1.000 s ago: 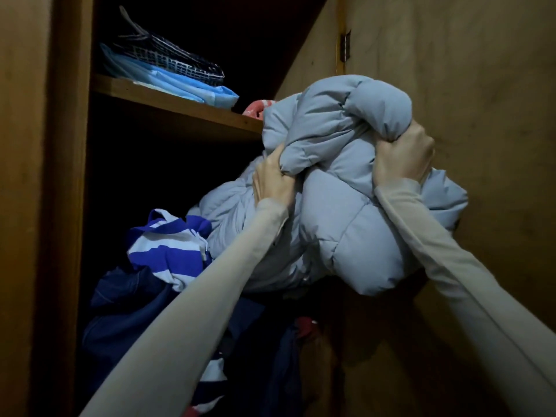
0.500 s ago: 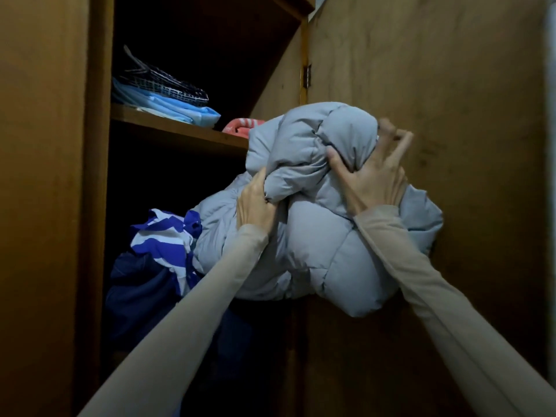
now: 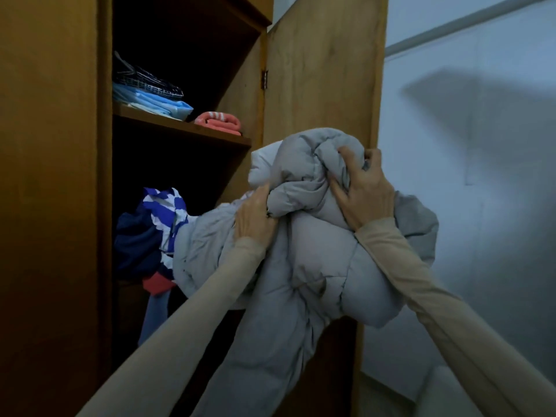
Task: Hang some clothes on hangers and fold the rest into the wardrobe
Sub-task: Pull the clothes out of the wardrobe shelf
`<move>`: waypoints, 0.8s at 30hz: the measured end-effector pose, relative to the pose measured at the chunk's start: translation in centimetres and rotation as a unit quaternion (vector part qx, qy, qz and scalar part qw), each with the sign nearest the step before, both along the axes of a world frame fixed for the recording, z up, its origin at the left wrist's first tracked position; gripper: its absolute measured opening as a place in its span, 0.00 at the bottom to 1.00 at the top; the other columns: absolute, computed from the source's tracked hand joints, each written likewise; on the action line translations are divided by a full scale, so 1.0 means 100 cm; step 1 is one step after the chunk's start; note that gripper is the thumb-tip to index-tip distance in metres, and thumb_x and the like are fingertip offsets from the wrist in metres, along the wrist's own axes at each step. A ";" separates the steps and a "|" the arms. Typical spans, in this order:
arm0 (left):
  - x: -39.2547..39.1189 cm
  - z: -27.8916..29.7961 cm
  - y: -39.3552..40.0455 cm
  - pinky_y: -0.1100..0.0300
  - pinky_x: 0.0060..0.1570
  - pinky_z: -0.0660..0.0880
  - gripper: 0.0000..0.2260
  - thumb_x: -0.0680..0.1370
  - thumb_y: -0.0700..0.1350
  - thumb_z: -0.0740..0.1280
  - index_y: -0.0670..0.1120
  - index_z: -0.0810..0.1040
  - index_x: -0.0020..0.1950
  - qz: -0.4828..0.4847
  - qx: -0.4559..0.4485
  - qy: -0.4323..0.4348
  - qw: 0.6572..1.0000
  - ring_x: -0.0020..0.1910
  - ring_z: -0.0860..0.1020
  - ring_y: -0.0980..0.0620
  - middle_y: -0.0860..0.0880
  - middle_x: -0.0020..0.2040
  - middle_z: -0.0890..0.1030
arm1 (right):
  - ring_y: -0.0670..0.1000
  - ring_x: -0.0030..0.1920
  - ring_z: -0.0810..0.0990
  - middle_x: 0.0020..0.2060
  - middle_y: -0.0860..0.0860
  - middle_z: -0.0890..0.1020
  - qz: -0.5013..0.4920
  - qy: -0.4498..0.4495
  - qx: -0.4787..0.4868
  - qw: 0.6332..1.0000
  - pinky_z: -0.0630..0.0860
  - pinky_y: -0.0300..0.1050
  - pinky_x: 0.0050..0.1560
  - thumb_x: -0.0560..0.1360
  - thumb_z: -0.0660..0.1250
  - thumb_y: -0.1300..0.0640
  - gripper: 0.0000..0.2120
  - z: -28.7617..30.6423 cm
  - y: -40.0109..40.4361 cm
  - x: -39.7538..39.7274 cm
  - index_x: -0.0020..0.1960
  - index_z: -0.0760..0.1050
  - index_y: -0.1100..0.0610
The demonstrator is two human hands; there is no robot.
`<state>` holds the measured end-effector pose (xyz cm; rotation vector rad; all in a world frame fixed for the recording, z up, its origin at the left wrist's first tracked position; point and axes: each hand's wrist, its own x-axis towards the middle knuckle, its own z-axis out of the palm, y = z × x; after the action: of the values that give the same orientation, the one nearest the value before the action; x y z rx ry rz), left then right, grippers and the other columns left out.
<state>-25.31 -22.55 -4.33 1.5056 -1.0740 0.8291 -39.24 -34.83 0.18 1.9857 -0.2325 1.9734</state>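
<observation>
A bulky grey puffer jacket (image 3: 316, 266) is bunched up in front of the open wooden wardrobe (image 3: 54, 176), partly outside the lower compartment, with a length of it hanging down. My left hand (image 3: 254, 218) grips a fold on its left side. My right hand (image 3: 364, 197) grips the bundle's upper right, fingers dug into the fabric. Behind the jacket, a blue-and-white striped garment (image 3: 164, 206) and dark blue clothes (image 3: 135, 242) lie piled in the lower compartment.
The upper shelf (image 3: 180, 127) carries folded light-blue clothes (image 3: 156, 103) with a dark checked item on top and a folded pink towel (image 3: 219, 121). The open wardrobe door (image 3: 325, 70) stands right behind the jacket. A pale wall (image 3: 481, 145) lies to the right.
The jacket has come back out of the wardrobe toward me and lower. My right hand went from gripping, to spread fingers, to gripping again. The view pulled back, showing the wall.
</observation>
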 end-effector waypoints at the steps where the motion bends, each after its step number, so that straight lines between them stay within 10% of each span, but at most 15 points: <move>1: -0.011 -0.004 0.004 0.51 0.44 0.72 0.19 0.71 0.44 0.60 0.38 0.76 0.58 -0.005 0.012 0.004 1.000 0.49 0.78 0.38 0.37 0.50 0.80 | 0.61 0.36 0.78 0.46 0.63 0.75 -0.009 0.009 -0.001 1.000 0.74 0.47 0.27 0.74 0.60 0.46 0.17 -0.003 0.002 -0.010 0.60 0.67 0.52; 10: -0.102 -0.047 0.026 0.63 0.46 0.66 0.19 0.76 0.41 0.65 0.43 0.72 0.67 -0.114 0.090 0.038 0.989 0.57 0.76 0.40 0.39 0.59 0.78 | 0.61 0.30 0.77 0.41 0.64 0.75 -0.077 0.018 0.008 0.997 0.73 0.48 0.23 0.75 0.59 0.52 0.12 -0.050 0.018 -0.099 0.55 0.67 0.57; 16: -0.148 -0.090 0.029 0.66 0.55 0.67 0.38 0.66 0.63 0.70 0.47 0.68 0.71 -0.225 0.223 0.121 0.941 0.61 0.75 0.47 0.44 0.63 0.77 | 0.57 0.23 0.74 0.36 0.61 0.75 -0.188 0.036 0.034 0.981 0.66 0.40 0.18 0.70 0.71 0.64 0.13 -0.107 0.027 -0.151 0.44 0.65 0.59; 24: -0.193 -0.159 0.008 0.61 0.52 0.75 0.40 0.56 0.76 0.65 0.54 0.76 0.61 -0.320 0.198 0.213 0.902 0.54 0.78 0.52 0.53 0.57 0.80 | 0.55 0.19 0.71 0.32 0.57 0.75 -0.280 0.136 0.067 0.948 0.59 0.37 0.16 0.71 0.57 0.60 0.09 -0.165 0.015 -0.201 0.35 0.73 0.61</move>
<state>-44.65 -21.75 -20.21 1.4218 -1.3293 -0.1879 -59.34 -33.34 -16.36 1.9579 -0.7815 1.3438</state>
